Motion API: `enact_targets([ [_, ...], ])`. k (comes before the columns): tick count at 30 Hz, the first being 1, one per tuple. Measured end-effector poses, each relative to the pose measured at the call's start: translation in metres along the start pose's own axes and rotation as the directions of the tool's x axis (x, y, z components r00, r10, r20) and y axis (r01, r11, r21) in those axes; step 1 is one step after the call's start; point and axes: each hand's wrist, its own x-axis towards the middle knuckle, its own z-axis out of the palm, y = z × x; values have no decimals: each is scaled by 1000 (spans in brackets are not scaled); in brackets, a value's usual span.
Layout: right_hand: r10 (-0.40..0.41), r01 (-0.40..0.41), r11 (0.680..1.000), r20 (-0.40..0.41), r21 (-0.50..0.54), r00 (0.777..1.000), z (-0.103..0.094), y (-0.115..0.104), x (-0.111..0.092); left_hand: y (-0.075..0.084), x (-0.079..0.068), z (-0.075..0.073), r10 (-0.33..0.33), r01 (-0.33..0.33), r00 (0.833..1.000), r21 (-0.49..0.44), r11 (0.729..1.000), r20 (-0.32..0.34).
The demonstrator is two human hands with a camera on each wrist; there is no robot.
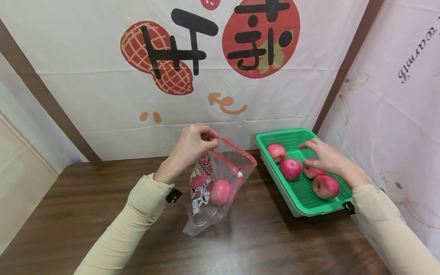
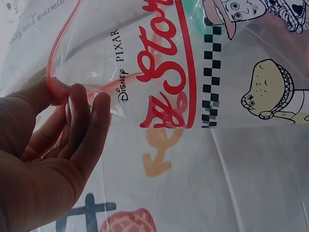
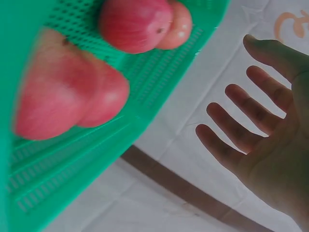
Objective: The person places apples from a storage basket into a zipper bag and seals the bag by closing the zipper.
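Observation:
My left hand [image 1: 199,143] pinches the red-edged mouth of a clear zip bag [image 1: 220,160], which hangs down to the tabletop. Inside the bag, behind its printed cartoon figures, is an apple [image 1: 221,192] with another reddish one beside it. In the left wrist view the fingers [image 2: 79,121] curl at the red rim. Over the green basket [image 1: 285,191] hovers my right hand [image 1: 323,154], its fingers spread and holding nothing. Several apples lie in the basket, among them a large one [image 1: 325,187] near its front right; the one under the hand is partly covered.
A dark wooden table [image 1: 275,244] carries the bag and basket. Printed white cloth [image 1: 103,95] hangs behind the table, and another sheet [image 1: 388,126] closes off the right side, close to the basket.

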Motion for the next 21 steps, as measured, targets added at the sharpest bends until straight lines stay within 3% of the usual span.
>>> enact_targets([
  [15, 70, -74, 995, 63, 70, 996, 26, 35, -30, -2, 0, 3, 13, -13, 999, 2, 1000, -32],
  [21, 60, -62, 998, 81, 20, 995, 33, 42, -39, -3, -1, 3, 12, -12, 999, 0, 1000, -36],
])
